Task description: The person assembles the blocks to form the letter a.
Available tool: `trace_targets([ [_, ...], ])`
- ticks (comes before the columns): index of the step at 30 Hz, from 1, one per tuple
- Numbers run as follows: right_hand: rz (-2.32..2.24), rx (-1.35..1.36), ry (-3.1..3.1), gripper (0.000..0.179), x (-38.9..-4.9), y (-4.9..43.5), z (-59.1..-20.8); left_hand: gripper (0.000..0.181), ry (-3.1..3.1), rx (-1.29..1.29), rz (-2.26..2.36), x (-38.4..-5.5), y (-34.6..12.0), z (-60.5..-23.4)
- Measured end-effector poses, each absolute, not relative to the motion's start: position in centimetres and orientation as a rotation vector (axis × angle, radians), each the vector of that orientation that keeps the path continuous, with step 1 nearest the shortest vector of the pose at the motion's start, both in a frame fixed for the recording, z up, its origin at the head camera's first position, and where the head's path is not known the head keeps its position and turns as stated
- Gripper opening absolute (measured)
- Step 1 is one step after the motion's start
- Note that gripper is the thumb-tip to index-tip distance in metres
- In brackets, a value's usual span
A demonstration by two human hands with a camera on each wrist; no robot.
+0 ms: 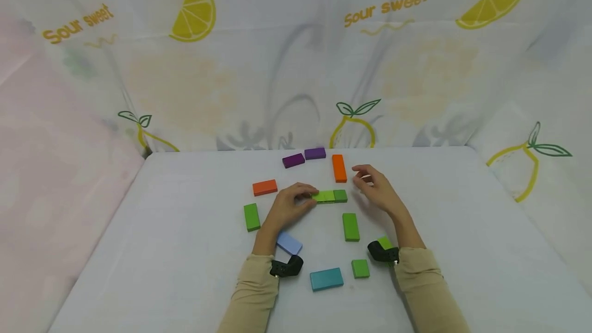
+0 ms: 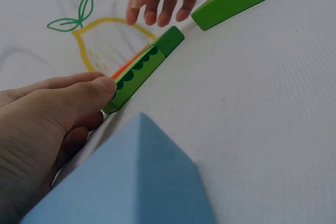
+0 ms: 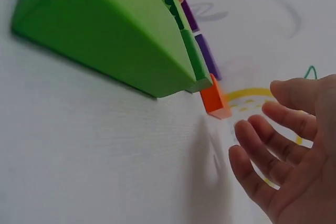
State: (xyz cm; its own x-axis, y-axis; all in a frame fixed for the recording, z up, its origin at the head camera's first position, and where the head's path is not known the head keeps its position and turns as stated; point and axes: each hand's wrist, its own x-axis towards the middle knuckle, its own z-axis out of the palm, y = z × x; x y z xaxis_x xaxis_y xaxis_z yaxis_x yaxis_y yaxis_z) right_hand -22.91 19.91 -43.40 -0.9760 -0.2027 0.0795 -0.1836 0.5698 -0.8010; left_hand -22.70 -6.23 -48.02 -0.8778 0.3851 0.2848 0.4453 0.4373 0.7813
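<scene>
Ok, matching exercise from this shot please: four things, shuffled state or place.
1. Left hand
2. Right hand
3. Teal block
4. Purple blocks

A. Near the far edge of the table
B. Pinching one end of the green row
C. Left of a small green square block
D. Raised, fingers relaxed, holding nothing

Pairs: 1-B, 2-D, 3-C, 4-A
</scene>
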Motion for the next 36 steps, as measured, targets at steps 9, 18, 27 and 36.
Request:
trace_targets([
  [9,-1.123,-0.305,2.828,0.045,-26.2,18.4,-42.1,0.024,-2.580,-0.782,-1.455,-22.5,-6.1,-47.9],
  [18,-0.856,-0.221,2.820,0.058,-29.0,17.0,-41.8,0.024,-2.562,-0.800,-1.427,-22.5,-6.1,-48.2],
  [27,-0.720,-0.190,2.779,0.062,-30.3,16.0,-42.0,0.024,-2.585,-0.791,-1.419,-22.3,-6.1,-48.1],
  [36,-0.603,-0.137,2.790,0.059,-30.8,15.4,-42.0,0.024,-2.570,-0.788,-1.416,-22.3,-6.2,-48.0],
])
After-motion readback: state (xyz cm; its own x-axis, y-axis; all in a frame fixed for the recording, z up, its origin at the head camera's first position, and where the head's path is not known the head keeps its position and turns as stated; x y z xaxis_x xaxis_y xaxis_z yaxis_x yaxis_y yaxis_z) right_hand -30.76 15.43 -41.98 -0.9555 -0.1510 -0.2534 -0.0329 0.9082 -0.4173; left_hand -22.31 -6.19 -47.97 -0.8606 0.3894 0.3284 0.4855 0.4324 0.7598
